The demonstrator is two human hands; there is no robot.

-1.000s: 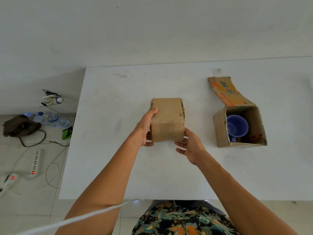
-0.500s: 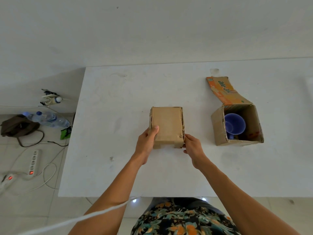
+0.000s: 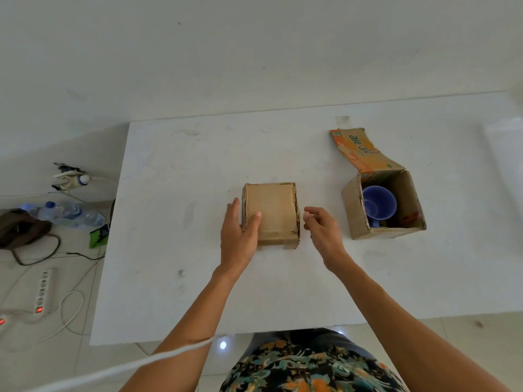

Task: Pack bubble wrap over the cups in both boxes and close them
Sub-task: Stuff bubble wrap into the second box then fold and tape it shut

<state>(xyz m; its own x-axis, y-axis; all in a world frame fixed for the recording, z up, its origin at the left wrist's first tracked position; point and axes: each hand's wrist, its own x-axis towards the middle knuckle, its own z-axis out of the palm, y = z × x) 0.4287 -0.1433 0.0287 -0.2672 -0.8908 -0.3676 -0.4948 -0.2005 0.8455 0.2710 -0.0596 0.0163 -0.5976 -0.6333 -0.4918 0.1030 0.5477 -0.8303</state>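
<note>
Head view: a white table (image 3: 169, 236) carries two cardboard boxes, well apart, with open surface between and around them. Off the table's left edge the tiled floor holds a power strip (image 3: 42, 290) with a lit red switch, loose white cables, a clear water bottle (image 3: 65, 212) lying on its side, a dark bag (image 3: 22, 227) and a small green item (image 3: 97, 236). A white cord (image 3: 141, 363) crosses the lower left of the frame in front of the left forearm. The closed box (image 3: 273, 212) sits at table centre with its plain brown lid down; its contents cannot be seen. The left hand (image 3: 239, 236) lies against that box's left near corner, fingers extended along the side and the thumb resting on the lid, spread flat and gripping nothing. The right hand (image 3: 322, 230) hovers just beside the box's right side, not touching it, fingers loosely curled and empty. To the right stands the open box (image 3: 353, 210), its orange printed flap (image 3: 362, 151) folded back away from the person. Inside it a blue cup (image 3: 379, 205) lies tipped, mouth facing the camera, handle toward the near wall. No bubble wrap is visible over that cup.
</note>
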